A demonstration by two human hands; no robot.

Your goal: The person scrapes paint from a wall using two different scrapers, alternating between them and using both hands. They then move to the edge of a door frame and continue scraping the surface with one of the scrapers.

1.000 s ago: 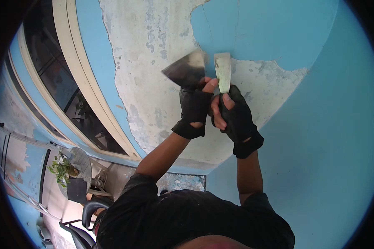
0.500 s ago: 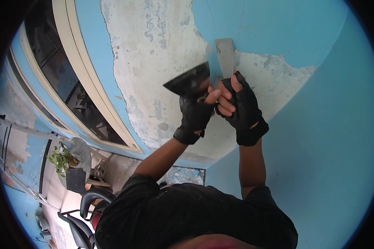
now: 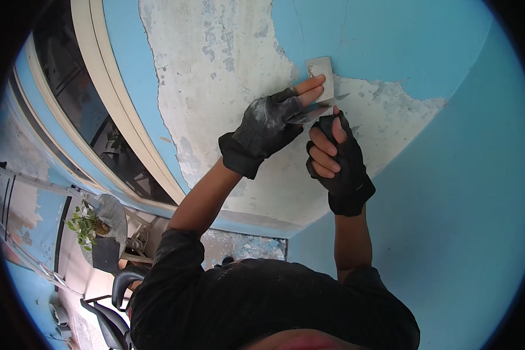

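Note:
In a black fingerless glove, my right hand [image 3: 339, 153] grips a putty knife [image 3: 326, 67] with its metal blade pointing up toward the wall. My left hand [image 3: 268, 125], gloved likewise and dusty white on the back, holds a wide dark-bladed scraper [image 3: 310, 113], now turned nearly edge-on. That scraper crosses the lower part of the putty knife's blade, and two left fingertips overlap the blade higher up. The scraper's handle is hidden by my left hand. Behind both tools is a blue wall [image 3: 379, 41] with a large bare, whitish patch [image 3: 198, 87] where paint is gone.
A cream window frame [image 3: 114, 87] runs down the left side. Lower left stands a round table [image 3: 115, 211] with a potted plant [image 3: 83, 224], near black chairs [image 3: 108, 321]. Blue paint flakes [image 3: 254, 248] litter the floor below. Another blue wall [image 3: 437, 204] closes the right side.
My left hand has turned over and moved up, bringing the scraper from beside the putty knife across its blade. My right hand has shifted slightly down, still holding the putty knife.

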